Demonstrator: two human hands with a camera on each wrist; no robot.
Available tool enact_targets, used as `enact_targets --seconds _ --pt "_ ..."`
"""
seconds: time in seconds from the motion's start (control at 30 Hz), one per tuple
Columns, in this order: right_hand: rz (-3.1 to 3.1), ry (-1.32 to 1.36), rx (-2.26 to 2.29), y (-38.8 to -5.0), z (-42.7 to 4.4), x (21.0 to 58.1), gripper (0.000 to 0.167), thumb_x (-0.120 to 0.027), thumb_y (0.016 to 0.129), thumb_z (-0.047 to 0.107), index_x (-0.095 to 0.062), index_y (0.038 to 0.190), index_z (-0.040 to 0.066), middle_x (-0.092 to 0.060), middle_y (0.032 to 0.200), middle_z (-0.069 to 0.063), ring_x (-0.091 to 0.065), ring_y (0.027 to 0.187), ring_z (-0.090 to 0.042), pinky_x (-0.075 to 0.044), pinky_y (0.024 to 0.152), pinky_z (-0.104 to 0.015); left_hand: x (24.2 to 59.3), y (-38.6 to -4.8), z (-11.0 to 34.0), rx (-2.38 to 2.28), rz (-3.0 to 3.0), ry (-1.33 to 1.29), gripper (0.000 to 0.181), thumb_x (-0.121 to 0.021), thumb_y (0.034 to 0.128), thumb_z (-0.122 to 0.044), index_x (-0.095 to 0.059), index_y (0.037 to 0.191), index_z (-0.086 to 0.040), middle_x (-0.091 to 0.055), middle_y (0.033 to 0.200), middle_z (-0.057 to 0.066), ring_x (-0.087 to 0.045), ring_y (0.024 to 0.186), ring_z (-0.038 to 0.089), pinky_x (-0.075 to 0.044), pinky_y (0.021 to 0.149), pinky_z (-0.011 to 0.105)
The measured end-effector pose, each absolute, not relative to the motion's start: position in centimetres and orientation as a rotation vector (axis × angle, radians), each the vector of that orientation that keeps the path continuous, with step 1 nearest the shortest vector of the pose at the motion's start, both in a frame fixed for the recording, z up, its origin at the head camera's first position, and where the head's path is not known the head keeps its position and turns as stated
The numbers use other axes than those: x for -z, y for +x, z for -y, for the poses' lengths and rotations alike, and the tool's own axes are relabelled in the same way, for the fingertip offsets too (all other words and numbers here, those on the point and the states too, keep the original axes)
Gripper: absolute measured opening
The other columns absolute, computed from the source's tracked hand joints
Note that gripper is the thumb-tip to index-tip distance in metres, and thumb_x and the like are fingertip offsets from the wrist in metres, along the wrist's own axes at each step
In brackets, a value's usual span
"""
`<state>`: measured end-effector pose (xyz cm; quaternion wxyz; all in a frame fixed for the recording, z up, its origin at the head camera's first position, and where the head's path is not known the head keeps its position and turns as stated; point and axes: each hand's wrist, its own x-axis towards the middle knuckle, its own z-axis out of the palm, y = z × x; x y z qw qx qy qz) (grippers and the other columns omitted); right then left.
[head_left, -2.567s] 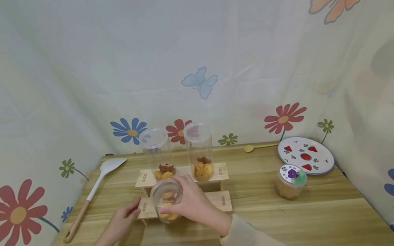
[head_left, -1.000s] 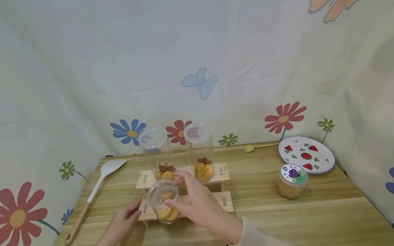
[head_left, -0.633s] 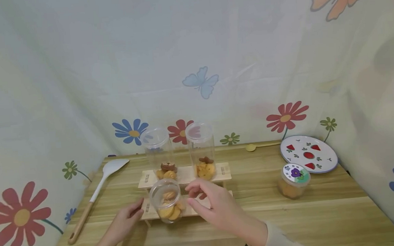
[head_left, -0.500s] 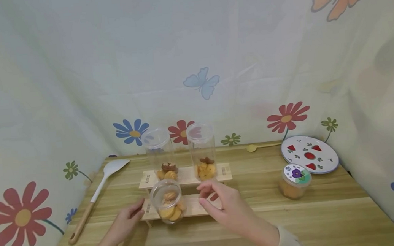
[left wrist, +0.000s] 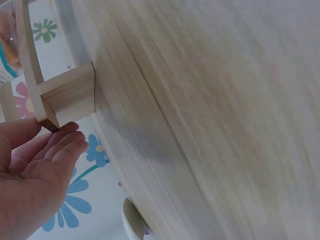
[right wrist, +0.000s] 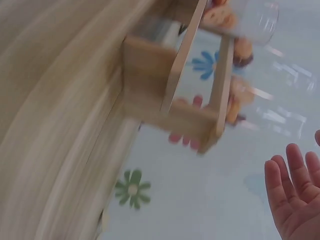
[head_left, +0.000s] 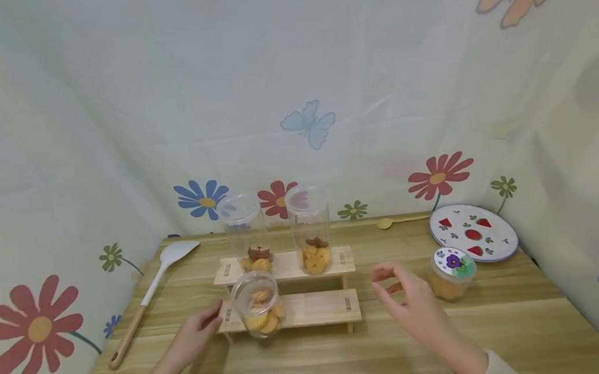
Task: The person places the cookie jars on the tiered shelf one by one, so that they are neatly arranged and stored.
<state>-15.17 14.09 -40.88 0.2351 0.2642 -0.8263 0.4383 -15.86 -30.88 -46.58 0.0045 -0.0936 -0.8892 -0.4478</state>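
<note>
My left hand [head_left: 197, 333] pinches the left end of a low two-step wooden display stand [head_left: 318, 308], with thumb and fingertips at the board's edge in the left wrist view. A clear lidded jar of cookies [head_left: 259, 305] stands on the lower step, towards its left end. Two taller clear jars stand on the upper step: the left jar [head_left: 244, 231] and the right jar [head_left: 309, 224], each with cookies at the bottom. My right hand [head_left: 414, 303] is in the air right of the stand, fingers loosely bent and holding nothing. Close by it is a small jar with a flower-print lid [head_left: 454, 274].
A white spatula with a wooden handle [head_left: 153, 293] lies on the left of the wooden table [head_left: 312, 366]. White plates with a red fruit pattern [head_left: 501, 239] sit at the back right, beside a gold spoon [head_left: 385, 223]. Flowered cloth surrounds the table.
My right hand has let go of the cookie jar on the lower step and moved right, close to the small flower-lidded jar. The left hand has stayed at the stand's end.
</note>
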Motion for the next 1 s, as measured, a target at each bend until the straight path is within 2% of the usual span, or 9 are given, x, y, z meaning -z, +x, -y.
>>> enact_targets --seconds 0.1,0.17,0.3,0.43,0.53,0.57,0.77,0.9,1.0 --pt "2.3 0.614 -1.157 -15.8 -16.4 40.7 0.031 -0.067 0.09 0.006 -0.056 0.12 0.009 -0.064 0.108 -0.002 -0.062 0.088 -0.016 -0.057 0.066 -0.027 46.6 -15.9 30.9 1.399 2.797 -0.27 0.044 -0.054 0.0983 -0.006 -0.042 0.135 0.015 -0.046 0.135 0.03 -0.048 0.123 0.04 -0.045 0.099 0.04" --pt "2.313 0.546 -1.143 -16.2 -18.1 40.5 0.034 -0.067 0.09 0.005 -0.055 0.121 0.006 -0.062 0.112 -0.006 -0.06 0.092 -0.018 -0.054 0.07 -0.02 46.7 -15.9 30.9 1.396 2.806 -0.271 0.044 -0.054 0.0985 -0.006 -0.041 0.135 0.015 -0.046 0.136 0.03 -0.048 0.122 0.039 -0.045 0.098 0.039" --pt "2.305 0.411 -1.093 -16.9 -21.3 40.2 0.04 -0.07 0.088 0.005 -0.054 0.124 -0.001 -0.057 0.118 -0.013 -0.051 0.107 -0.025 -0.04 0.088 -0.014 46.6 -15.9 30.9 1.389 2.807 -0.278 0.044 -0.054 0.0983 -0.006 -0.041 0.134 0.016 -0.046 0.135 0.031 -0.05 0.121 0.04 -0.047 0.097 0.039" --pt "2.375 0.249 -1.041 -17.4 -24.1 40.6 0.058 -0.074 0.086 0.017 -0.046 0.133 -0.002 -0.048 0.125 -0.024 -0.043 0.114 -0.039 -0.037 0.095 -0.042 46.6 -15.9 30.9 1.389 2.801 -0.284 0.044 -0.054 0.0983 -0.005 -0.041 0.134 0.016 -0.046 0.135 0.031 -0.05 0.121 0.04 -0.046 0.097 0.04" --pt "2.48 0.179 -0.994 -18.0 -25.7 41.2 0.079 -0.078 0.082 0.027 -0.035 0.14 -0.006 -0.039 0.13 -0.035 -0.036 0.117 -0.051 -0.032 0.091 -0.066 46.6 -15.9 31.0 1.39 2.798 -0.281 0.044 -0.054 0.0983 -0.004 -0.041 0.134 0.017 -0.045 0.135 0.031 -0.05 0.121 0.041 -0.046 0.098 0.041" --pt "2.515 0.166 -0.968 -18.2 -26.2 41.4 0.086 -0.08 0.08 0.029 -0.031 0.141 -0.007 -0.036 0.132 -0.038 -0.033 0.119 -0.054 -0.029 0.093 -0.07 46.6 -15.9 31.0 1.388 2.799 -0.276 0.043 -0.053 0.0983 -0.004 -0.041 0.134 0.016 -0.045 0.136 0.031 -0.05 0.121 0.04 -0.046 0.098 0.04" --pt "2.736 0.122 -0.967 -19.4 -28.4 43.0 0.114 -0.082 0.076 0.041 -0.011 0.145 -0.015 -0.02 0.138 -0.046 -0.024 0.124 -0.061 -0.025 0.095 -0.076 46.9 -16.1 31.0 1.388 2.799 -0.278 0.043 -0.053 0.0981 -0.004 -0.041 0.135 0.015 -0.046 0.136 0.03 -0.05 0.121 0.04 -0.046 0.098 0.039" --pt "2.834 0.116 -1.072 -19.7 -29.0 43.9 0.12 -0.08 0.077 0.044 -0.002 0.145 -0.016 -0.016 0.14 -0.048 -0.022 0.125 -0.062 -0.026 0.096 -0.075 46.8 -16.0 31.0 1.395 2.787 -0.283 0.043 -0.054 0.0978 -0.004 -0.042 0.134 0.017 -0.046 0.135 0.031 -0.05 0.121 0.04 -0.046 0.097 0.039" --pt "2.834 0.134 -1.12 -19.9 -29.1 44.6 0.118 -0.081 0.077 0.04 -0.003 0.144 -0.018 -0.019 0.138 -0.049 -0.025 0.125 -0.062 -0.026 0.098 -0.073 46.8 -16.0 31.0 1.389 2.789 -0.278 0.043 -0.054 0.0976 -0.003 -0.042 0.133 0.017 -0.046 0.135 0.031 -0.051 0.12 0.04 -0.047 0.097 0.039"
